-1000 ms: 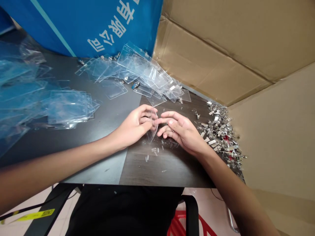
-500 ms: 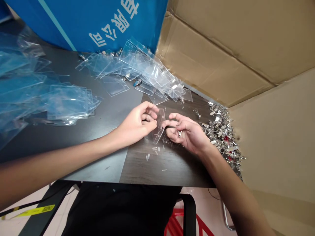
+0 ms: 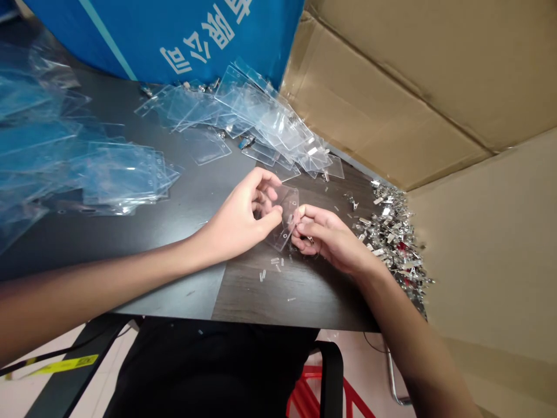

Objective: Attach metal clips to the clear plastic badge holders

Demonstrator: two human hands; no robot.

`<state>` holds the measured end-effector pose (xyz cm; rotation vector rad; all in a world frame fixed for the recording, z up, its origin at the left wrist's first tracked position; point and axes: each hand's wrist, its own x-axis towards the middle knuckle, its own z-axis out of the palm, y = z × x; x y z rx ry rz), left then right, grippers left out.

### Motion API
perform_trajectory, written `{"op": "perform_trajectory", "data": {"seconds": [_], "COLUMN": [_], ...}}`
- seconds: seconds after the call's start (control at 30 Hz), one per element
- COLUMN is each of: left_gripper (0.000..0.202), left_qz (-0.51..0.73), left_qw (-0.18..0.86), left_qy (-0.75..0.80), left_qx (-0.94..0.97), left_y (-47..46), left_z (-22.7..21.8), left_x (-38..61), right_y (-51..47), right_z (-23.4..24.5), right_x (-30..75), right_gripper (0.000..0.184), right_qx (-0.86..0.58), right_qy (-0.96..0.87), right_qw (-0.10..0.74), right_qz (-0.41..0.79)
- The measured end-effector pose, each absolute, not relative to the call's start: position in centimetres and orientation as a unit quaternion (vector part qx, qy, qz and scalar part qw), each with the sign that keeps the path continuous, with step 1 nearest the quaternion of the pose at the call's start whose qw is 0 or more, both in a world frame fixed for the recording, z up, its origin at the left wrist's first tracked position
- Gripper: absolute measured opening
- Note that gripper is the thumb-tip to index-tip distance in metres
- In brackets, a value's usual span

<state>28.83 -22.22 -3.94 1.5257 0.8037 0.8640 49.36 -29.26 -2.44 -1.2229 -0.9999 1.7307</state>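
My left hand (image 3: 243, 217) pinches a clear plastic badge sleeve (image 3: 287, 217) between thumb and fingers, just above the dark table (image 3: 191, 209). My right hand (image 3: 331, 238) is curled against the sleeve's right edge, fingers pressed together on a small metal clip that is mostly hidden. Both hands meet over the middle of the table.
A heap of metal clips (image 3: 391, 232) lies at the table's right edge. Loose clear sleeves (image 3: 261, 125) pile at the back, and stacked sleeves (image 3: 117, 177) lie at the left. Small plastic bits (image 3: 270, 270) are scattered near the front. Cardboard (image 3: 391, 104) walls the right side, a blue box (image 3: 174, 35) the back.
My right hand has closed from spread fingers into a pinch and moved up to the sleeve's edge. The left hand has turned the sleeve flatter toward the camera.
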Motion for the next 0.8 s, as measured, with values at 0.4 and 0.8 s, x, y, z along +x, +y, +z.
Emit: {"op": "perform_trajectory", "data": {"seconds": [0.4,0.8], "left_gripper": [0.039,0.039], "left_qz": [0.362,0.365], "left_qw": [0.569,0.561], "left_qy": [0.334,0.334], "left_qx": [0.658,0.664], "left_y": [-22.34,-22.12], "left_z": [-4.30,-4.48], "left_x": [28.77,28.86], "right_y": [-29.34,-29.34], "right_z": [-2.53,-3.13], "right_x": [49.57,49.45], "right_gripper": [0.035,0.036], "right_qx": [-0.470,-0.482], "right_qy": [-0.425,-0.426], "right_qw": [0.407,0.389], "right_qz": [0.658,0.659]}}
